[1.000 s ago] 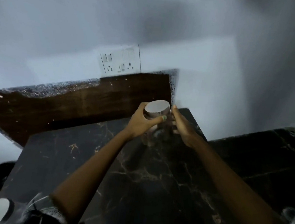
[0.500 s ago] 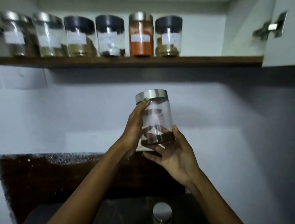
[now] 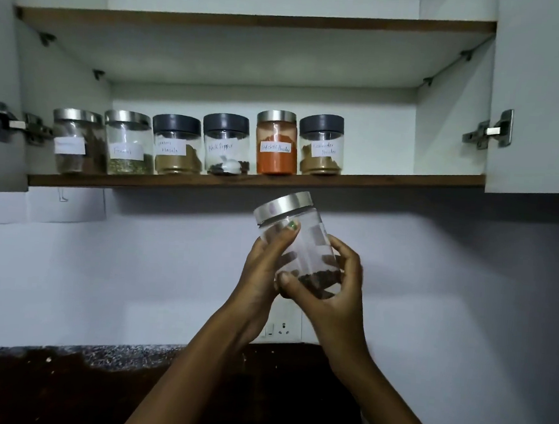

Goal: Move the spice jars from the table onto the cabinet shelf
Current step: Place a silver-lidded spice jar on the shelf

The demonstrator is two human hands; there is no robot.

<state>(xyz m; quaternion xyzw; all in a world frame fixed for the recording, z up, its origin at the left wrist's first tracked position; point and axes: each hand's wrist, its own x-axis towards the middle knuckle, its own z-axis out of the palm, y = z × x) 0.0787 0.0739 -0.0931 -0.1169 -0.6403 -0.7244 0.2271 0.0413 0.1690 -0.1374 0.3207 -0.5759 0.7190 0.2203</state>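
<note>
I hold the clear jar [image 3: 297, 243] in both hands, fingers wrapped round it — left hand [image 3: 263, 274], right hand [image 3: 332, 293]. It tips left, lid up. The empty spot on the cabinet shelf [image 3: 407, 179] is up and to the right.

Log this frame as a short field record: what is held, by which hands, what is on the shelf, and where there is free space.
held item: clear jar, silver lid, dark spice at bottom, tilted
hands: left hand and right hand, both on jar
jar position: below lower shelf, not yet placed
shelf contents: six labelled jars in a row
free space: right of the coriander jar
</note>
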